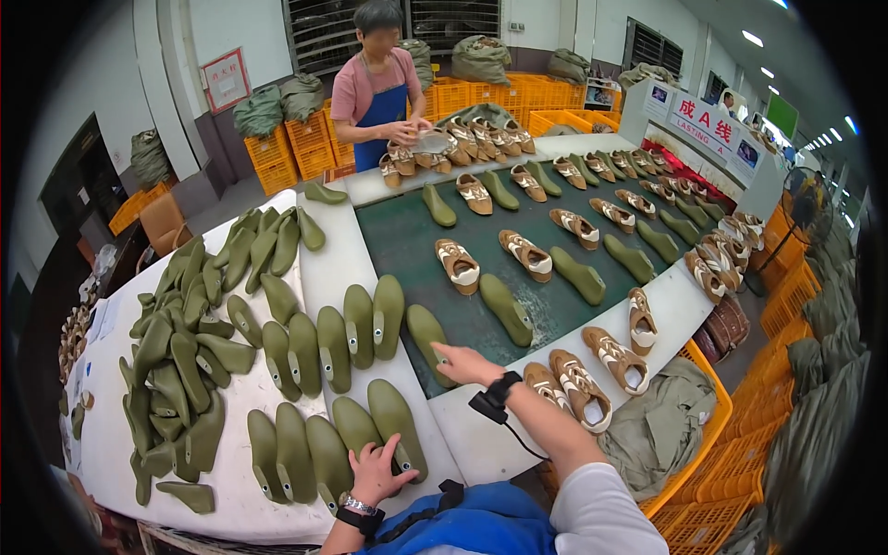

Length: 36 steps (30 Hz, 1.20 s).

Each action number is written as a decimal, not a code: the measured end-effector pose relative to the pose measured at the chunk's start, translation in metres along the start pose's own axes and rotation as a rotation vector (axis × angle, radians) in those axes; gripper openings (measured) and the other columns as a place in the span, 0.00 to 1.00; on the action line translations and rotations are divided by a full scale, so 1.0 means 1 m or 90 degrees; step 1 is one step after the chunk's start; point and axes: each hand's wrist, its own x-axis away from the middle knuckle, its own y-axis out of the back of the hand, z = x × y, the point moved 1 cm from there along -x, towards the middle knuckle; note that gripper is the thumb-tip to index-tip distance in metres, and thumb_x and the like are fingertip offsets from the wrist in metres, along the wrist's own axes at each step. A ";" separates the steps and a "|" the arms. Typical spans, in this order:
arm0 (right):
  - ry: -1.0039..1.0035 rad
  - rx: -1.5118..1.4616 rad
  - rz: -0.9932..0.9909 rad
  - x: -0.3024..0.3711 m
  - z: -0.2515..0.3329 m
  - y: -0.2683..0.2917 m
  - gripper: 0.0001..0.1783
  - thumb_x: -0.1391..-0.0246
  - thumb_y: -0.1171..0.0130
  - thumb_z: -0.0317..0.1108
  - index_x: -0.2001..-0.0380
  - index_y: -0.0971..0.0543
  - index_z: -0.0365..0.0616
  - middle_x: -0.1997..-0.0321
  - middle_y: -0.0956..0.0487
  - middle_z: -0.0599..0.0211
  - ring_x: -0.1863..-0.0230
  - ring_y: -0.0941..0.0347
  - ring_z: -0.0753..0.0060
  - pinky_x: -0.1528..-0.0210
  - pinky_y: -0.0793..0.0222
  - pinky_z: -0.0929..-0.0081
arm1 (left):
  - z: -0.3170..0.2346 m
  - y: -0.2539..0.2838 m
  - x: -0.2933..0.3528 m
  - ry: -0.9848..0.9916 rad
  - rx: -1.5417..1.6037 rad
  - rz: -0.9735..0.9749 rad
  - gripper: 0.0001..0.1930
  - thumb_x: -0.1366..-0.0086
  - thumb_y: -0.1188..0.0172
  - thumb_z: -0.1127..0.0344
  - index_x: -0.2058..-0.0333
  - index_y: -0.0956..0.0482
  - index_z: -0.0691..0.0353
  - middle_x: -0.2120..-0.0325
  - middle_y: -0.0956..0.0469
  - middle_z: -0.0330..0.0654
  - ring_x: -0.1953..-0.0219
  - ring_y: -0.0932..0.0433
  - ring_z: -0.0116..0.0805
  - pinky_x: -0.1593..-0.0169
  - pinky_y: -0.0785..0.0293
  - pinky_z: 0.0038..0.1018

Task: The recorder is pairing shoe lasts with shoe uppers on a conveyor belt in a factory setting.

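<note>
My right hand (469, 364) reaches over the near left corner of the dark green belt. Its fingers are closed on the heel end of a green shoe last (425, 333) lying there. Lower down, my left hand (377, 474) is spread, its fingertips touching the heel ends of the front-row lasts, by the rightmost last (396, 421). Another row of green lasts (303, 347) lies just behind, side by side. To the left is a loose heap of lasts (176, 361) on the white table (242, 504).
Brown-and-white shoes (457, 265) and green lasts alternate along the belt (398, 231). More shoes (583, 388) stand on the white ledge to my right, above an orange crate (717, 388) holding grey-green cloth. Across the belt, a person in a blue apron (384, 111) handles shoes.
</note>
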 end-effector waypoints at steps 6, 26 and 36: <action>0.472 -0.459 0.128 0.108 0.225 0.180 0.12 0.44 0.50 0.29 0.59 0.25 0.35 0.65 0.22 0.58 0.65 0.26 0.58 0.61 0.29 0.69 | 0.018 -0.008 0.002 0.010 -0.003 0.026 0.44 0.55 0.38 0.37 0.41 0.42 0.44 0.55 0.26 0.43 0.45 0.37 0.45 0.44 0.56 0.64; 0.791 -0.483 0.064 0.193 0.274 0.187 0.22 0.47 0.53 0.21 0.53 0.23 0.60 0.70 0.28 0.65 0.78 0.33 0.69 0.79 0.39 0.75 | -0.005 0.013 -0.004 0.016 0.027 0.061 0.45 0.56 0.35 0.42 0.40 0.43 0.47 0.52 0.31 0.52 0.46 0.36 0.47 0.43 0.56 0.63; -0.287 0.268 -0.046 0.233 0.022 0.051 0.20 0.54 0.42 0.38 0.55 0.28 0.51 0.68 0.22 0.57 0.66 0.24 0.55 0.67 0.28 0.60 | -0.005 0.015 -0.002 0.018 0.036 0.053 0.44 0.55 0.35 0.42 0.40 0.43 0.47 0.53 0.28 0.45 0.45 0.38 0.48 0.43 0.57 0.64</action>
